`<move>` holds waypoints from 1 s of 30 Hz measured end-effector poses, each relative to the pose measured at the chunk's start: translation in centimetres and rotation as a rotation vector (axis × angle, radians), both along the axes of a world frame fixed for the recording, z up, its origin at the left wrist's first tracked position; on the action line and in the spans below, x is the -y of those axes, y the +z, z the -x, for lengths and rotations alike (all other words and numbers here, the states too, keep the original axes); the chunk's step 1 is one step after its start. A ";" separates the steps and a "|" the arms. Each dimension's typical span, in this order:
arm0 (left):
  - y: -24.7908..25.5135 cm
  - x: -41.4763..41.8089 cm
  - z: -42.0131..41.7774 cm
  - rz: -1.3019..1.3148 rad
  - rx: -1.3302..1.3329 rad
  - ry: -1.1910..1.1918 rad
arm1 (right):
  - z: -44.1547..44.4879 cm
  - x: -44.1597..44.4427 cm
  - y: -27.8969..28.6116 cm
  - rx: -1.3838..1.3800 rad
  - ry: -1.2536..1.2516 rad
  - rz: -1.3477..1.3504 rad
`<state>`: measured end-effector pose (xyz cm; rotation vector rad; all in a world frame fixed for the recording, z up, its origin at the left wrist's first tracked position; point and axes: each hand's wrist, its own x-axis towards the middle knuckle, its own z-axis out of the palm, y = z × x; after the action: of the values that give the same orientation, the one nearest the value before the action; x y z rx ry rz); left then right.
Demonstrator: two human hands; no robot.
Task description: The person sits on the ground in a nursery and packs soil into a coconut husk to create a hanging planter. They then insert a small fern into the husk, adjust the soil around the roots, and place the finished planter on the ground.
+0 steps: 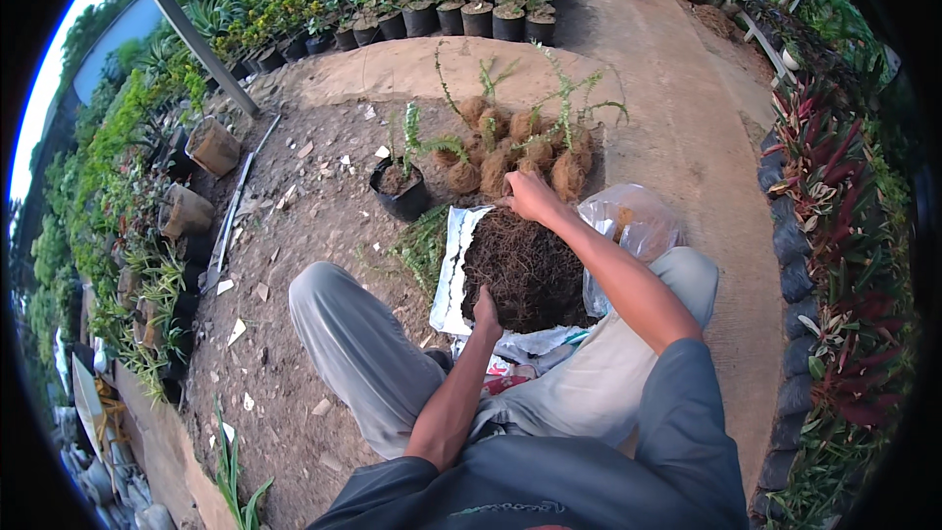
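Between my knees stands a white woven sack (447,294), its top rolled down around a mass of dark, fibrous root material (522,265). My left hand (486,315) rests against the near left part of the fibres; its fingers are partly hidden, so its grip is unclear. At the far edge of the sack is my right hand (527,195), fingers bent together; whether something is pinched in them cannot be told. Just beyond it lies a cluster of brown fibre-wrapped root balls (494,171), several with green fern fronds. A clear plastic bag (647,224) sits right of the sack.
A black grow bag with a plant (401,190) stands left of the root balls. Cut fern fronds (425,246) lie beside the sack. Rows of potted plants (478,18) line the far side, and dark bags with reddish plants (796,280) edge the concrete path (684,162).
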<state>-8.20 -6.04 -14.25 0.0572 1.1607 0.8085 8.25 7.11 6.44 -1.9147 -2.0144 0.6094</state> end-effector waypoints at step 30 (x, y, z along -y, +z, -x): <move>-1.4 0.6 0.2 -0.008 0.017 0.020 | 0.4 -1.3 0.2 -0.495 0.194 0.569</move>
<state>-8.37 -6.60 -15.61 0.0454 1.1435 0.8301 7.87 8.43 6.60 -1.5933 -1.8208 1.6692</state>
